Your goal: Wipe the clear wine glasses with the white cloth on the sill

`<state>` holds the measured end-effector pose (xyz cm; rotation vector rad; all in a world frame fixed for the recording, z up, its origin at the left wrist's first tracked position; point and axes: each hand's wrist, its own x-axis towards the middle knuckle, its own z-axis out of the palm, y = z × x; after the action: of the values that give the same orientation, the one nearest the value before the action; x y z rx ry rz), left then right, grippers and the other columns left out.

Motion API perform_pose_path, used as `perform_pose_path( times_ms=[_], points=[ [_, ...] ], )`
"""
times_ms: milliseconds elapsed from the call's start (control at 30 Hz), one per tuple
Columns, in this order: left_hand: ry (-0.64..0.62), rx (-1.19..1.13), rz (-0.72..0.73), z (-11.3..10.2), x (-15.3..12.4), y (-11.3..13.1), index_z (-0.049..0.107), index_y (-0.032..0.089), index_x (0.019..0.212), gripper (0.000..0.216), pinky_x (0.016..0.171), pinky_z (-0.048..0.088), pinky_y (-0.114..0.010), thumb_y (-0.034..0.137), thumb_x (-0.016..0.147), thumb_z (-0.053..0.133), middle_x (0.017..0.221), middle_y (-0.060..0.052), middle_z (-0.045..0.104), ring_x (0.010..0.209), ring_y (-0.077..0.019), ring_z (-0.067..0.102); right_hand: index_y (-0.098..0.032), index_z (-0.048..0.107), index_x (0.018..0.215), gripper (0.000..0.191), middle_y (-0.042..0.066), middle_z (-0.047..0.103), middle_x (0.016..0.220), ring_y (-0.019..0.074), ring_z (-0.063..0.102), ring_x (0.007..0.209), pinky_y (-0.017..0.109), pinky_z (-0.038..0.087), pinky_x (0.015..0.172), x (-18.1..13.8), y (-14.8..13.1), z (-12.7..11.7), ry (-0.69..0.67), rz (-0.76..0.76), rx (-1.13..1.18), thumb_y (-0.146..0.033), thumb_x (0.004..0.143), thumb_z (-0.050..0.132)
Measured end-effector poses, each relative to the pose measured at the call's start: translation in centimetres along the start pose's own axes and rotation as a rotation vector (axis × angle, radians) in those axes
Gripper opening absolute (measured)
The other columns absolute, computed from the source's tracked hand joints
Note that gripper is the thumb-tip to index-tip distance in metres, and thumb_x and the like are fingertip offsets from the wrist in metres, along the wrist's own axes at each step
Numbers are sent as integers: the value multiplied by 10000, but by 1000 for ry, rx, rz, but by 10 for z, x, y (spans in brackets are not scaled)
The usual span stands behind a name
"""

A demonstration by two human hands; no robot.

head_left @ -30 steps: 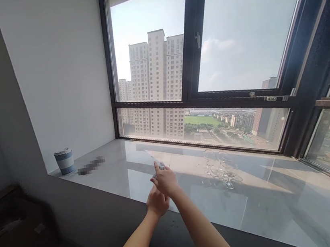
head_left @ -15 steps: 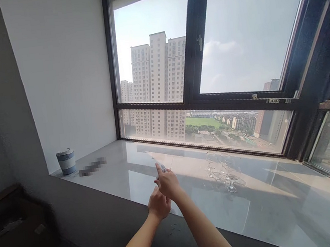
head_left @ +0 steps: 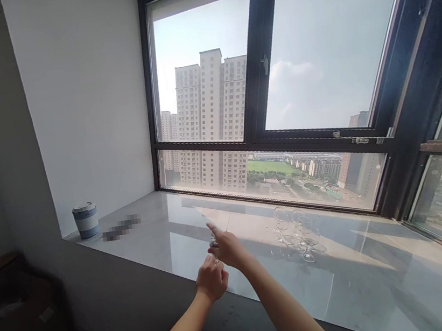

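Over the front edge of the glossy sill (head_left: pixel 154 245), my two hands are close together. My right hand (head_left: pixel 228 248) is the farther one. Its index finger stretches forward, while the other fingers curl around a small whitish-grey piece (head_left: pixel 213 241), whose kind I cannot make out. Just below and nearer to me, my left hand (head_left: pixel 211 279) is closed, knuckles up; whatever may be inside it is hidden. Several clear stemmed glasses (head_left: pixel 306 252) stand in a group on the sill to the right of my hands.
A blue-and-white bucket (head_left: pixel 86 221) stands at the sill's left end, beside a blurred-out patch (head_left: pixel 121 227). A dark-framed window (head_left: pixel 201 142) rises behind the sill. Low at left is a brown box (head_left: pixel 14 301) in shadow.
My left hand has shifted slightly down and left, and my right hand has turned a little, moving slightly apart from it. The camera view has tilted slightly.
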<state>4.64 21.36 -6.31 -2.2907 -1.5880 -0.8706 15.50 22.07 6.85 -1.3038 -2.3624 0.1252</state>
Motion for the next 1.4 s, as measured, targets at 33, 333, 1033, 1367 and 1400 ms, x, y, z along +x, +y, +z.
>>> perform_pose_path(
  times_ms=[33, 333, 1033, 1367, 1400],
  points=[
    [-1, 3, 4, 0, 0, 0, 629, 194, 733, 176, 747, 456, -350, 132, 809, 482, 847, -96, 614, 909, -251, 557, -220, 261, 1546, 805, 41, 745, 947, 213, 678, 925, 260, 413, 725, 0, 1, 0, 10, 3, 23, -223, 833, 635],
    [49, -53, -35, 1, 1, 0, 619, 185, 696, 200, 764, 464, -335, 108, 823, 485, 827, -79, 605, 875, -227, 568, -210, 311, 1509, 718, -17, 707, 769, 172, 636, 702, 240, 438, 652, 4, 15, -7, 388, 74, 416, -231, 833, 552],
    [332, -635, -546, 1, 13, -28, 753, 214, 777, 281, 732, 518, -302, 262, 729, 480, 806, -36, 752, 781, -206, 687, -153, 237, 1546, 649, 74, 699, 881, 207, 663, 781, 281, 487, 691, -7, 6, 108, 284, 377, 519, -165, 905, 339],
    [288, -384, -525, 9, 20, -23, 743, 181, 853, 281, 740, 470, -295, 192, 773, 474, 812, -62, 680, 789, -207, 637, -122, 366, 1468, 613, 13, 647, 718, 180, 614, 680, 252, 448, 637, -13, 23, 79, 290, 420, 673, -197, 865, 438],
    [275, -355, -517, 10, 20, -22, 741, 180, 844, 272, 737, 462, -295, 187, 779, 477, 804, -62, 669, 786, -207, 630, -116, 341, 1481, 639, 1, 634, 695, 181, 604, 664, 252, 438, 630, -16, 25, 76, 307, 404, 668, -209, 859, 455]
  ],
)
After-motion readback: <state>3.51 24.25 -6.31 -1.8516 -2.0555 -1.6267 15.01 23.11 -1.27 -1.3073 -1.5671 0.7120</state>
